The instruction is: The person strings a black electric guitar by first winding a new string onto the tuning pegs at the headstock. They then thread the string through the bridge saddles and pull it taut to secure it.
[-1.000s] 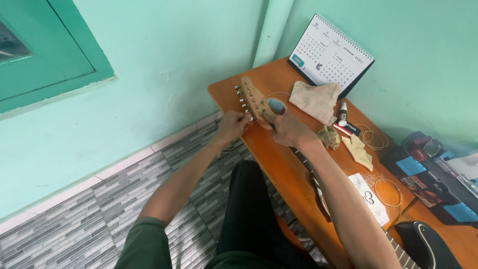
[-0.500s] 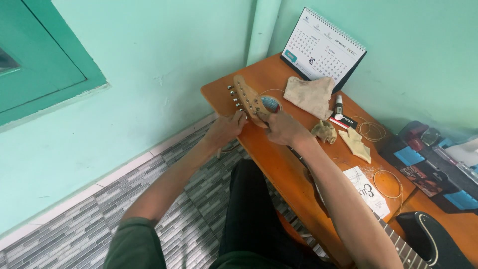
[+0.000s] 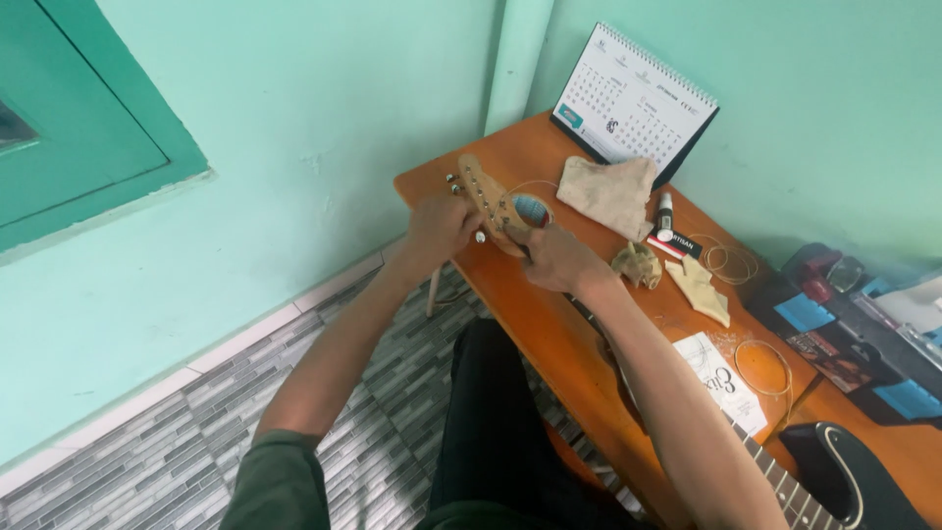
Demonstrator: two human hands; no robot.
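Item: electric guitar, laid along the orange wooden table (image 3: 549, 324), headstock at the far end, dark body at the near right.

Headstock (image 3: 488, 201): pale wood, slim, curved outline, tilted toward the far left corner of the table. Row of metal tuning pegs (image 3: 461, 183) along its left edge. Small blue object just right of it, kind not clear.

Neck: mostly hidden under the right forearm; short stretch of fretboard (image 3: 775, 481) with pale dots visible at near right.

Body (image 3: 844, 481): black, glossy, pale edge line, partly cut off by the frame.

Left hand (image 3: 439, 228): curled against the left edge of the headstock at the pegs, fingers bent around a peg or the edge; exact grip not clear.

Right hand (image 3: 556, 260): closed, resting at the base of the headstock, fingers pinched together; held item too small to make out.

State of work, as judged: restringing or tuning at the headstock under way, not finished. Loose coiled strings (image 3: 763, 368) on the table right of the neck, another coil (image 3: 728, 260) farther off, opened paper packet (image 3: 721, 378) beside the neck. Strings on the neck too fine to confirm.

Nearby: beige cloth (image 3: 610, 191), crumpled scraps (image 3: 638, 265), small bottle (image 3: 665, 211), desk calendar (image 3: 633, 103) upright at the far wall.
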